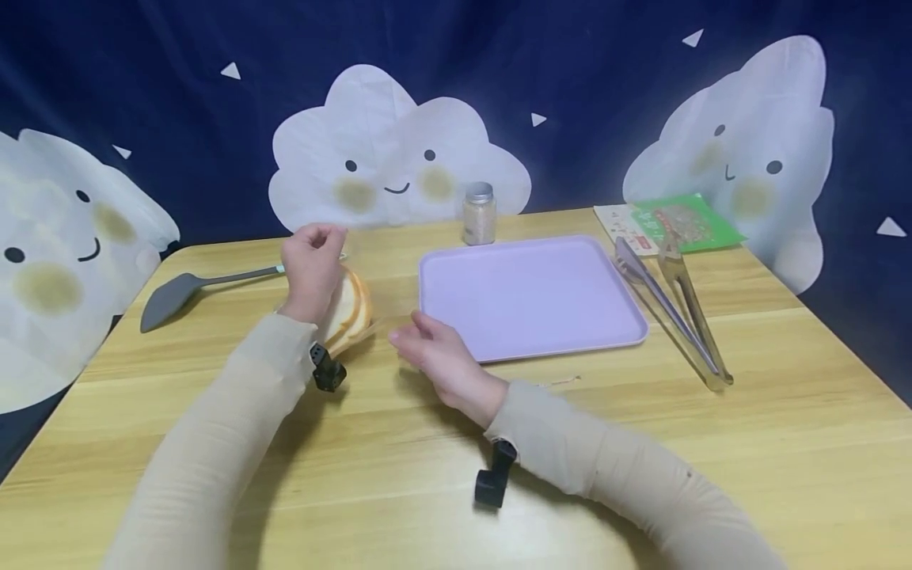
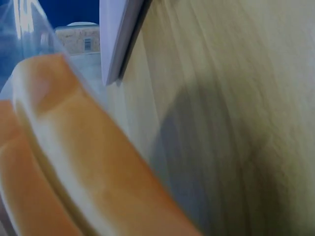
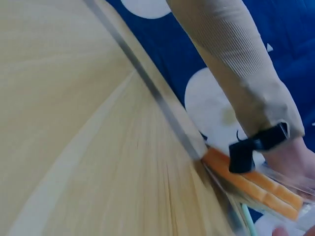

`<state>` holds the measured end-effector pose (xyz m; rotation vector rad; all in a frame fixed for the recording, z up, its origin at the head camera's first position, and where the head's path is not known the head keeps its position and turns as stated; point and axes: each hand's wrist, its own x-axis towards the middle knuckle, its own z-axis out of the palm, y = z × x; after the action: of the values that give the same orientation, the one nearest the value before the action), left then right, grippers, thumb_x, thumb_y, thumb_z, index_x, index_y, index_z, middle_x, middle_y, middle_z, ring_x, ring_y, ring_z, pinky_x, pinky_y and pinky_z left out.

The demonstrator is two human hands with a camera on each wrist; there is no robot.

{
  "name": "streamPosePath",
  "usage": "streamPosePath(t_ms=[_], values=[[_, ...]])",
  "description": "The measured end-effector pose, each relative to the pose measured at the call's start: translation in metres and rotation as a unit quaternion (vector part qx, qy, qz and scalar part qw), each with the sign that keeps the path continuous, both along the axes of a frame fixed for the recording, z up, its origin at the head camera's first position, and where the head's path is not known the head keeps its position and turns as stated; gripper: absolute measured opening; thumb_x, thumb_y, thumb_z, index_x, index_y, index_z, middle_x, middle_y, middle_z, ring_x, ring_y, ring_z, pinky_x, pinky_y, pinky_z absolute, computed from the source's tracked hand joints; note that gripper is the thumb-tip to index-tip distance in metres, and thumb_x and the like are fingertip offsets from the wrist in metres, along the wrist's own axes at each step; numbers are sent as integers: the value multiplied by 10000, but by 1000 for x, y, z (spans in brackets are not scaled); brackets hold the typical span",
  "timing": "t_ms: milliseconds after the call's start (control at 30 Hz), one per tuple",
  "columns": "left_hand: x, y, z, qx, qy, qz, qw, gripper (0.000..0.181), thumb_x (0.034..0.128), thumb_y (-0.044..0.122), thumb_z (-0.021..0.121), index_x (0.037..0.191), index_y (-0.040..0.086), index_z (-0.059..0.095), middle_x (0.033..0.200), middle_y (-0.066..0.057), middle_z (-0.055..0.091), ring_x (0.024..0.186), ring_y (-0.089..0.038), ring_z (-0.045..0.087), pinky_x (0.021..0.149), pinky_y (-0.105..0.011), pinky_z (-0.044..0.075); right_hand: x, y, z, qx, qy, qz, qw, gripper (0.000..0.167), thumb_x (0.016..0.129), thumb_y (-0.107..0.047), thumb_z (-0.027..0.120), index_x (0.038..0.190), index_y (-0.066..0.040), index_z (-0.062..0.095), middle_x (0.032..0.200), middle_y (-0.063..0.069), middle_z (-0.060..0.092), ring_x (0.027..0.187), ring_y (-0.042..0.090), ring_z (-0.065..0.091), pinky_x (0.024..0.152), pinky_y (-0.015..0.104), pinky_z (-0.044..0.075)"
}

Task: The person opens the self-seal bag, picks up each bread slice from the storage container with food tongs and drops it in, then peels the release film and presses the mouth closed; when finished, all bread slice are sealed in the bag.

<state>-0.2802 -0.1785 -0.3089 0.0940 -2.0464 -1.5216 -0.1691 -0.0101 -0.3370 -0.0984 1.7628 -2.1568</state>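
Two or so slices of bread with orange-brown crust stand in a clear plastic bag on the left of the table. My left hand, fingers curled, grips the bag's top from behind the slices. In the left wrist view the bread fills the lower left, with clear film above it. My right hand is off the bag, fingers loosely extended, by the near left corner of a lilac tray. The right wrist view also shows the bread beside the left hand.
Left of the bag lies a grey spatula. A lidded jar stands behind the tray. Metal tongs and a green and white packet lie to the right. A thin small strip lies before the tray.
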Motion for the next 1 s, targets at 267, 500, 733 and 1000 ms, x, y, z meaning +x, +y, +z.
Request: streamPosePath(t_ms=[267, 500, 733, 1000], values=[[0, 4, 9, 64, 676, 716, 9951, 166, 806, 99, 596, 758, -33, 684, 678, 89, 500, 703, -53, 452, 671, -173, 376, 6, -33, 20, -418, -105, -417, 9982, 993, 835, -150, 664, 1472, -97, -96, 1539, 166, -13, 1406, 284, 118, 1128, 428, 157], [7, 11, 23, -85, 1196, 895, 9887, 175, 807, 55, 577, 738, -77, 667, 655, 95, 453, 702, -38, 432, 670, -163, 366, 4, -34, 26, -679, -41, -746, 9949, 913, 869, -144, 624, 1472, -48, -56, 1532, 193, 45, 1401, 294, 148, 1134, 399, 145], [15, 14, 41, -447, 1473, 1033, 9827, 195, 831, 84, 578, 766, -64, 686, 667, 123, 442, 706, -2, 430, 689, -173, 372, 4, -35, 35, -1114, 125, -755, 9908, 887, 876, -94, 592, 1468, -37, -68, 1528, 202, 67, 1398, 307, 154, 1132, 378, 165], [19, 14, 53, -282, 1635, 1159, 9793, 174, 826, 72, 599, 736, -57, 673, 648, 102, 406, 702, -5, 407, 678, -177, 350, 0, -30, 40, -794, 435, -855, 9922, 761, 934, -154, 526, 1472, -24, 3, 1540, 146, 90, 1405, 239, 139, 1137, 366, 151]])
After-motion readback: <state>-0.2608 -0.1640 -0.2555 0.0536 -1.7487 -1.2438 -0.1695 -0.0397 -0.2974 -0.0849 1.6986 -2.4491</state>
